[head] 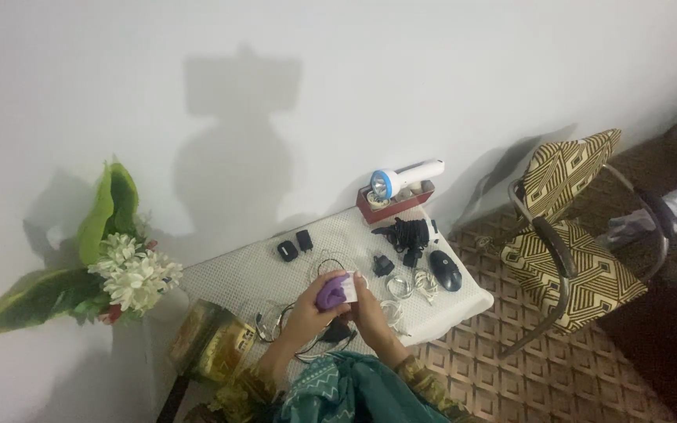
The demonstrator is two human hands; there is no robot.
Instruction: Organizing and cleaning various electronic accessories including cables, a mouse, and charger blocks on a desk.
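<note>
Both hands, left hand and right hand, hold a purple cloth together over the table. It could slip onto the cables if they loosen.

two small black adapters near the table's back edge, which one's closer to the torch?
The right-hand black adapter, the slightly taller one. It lies nearer the white-and-blue torch than its squatter neighbour, the left black adapter, which sits further toward the flowers.
</note>
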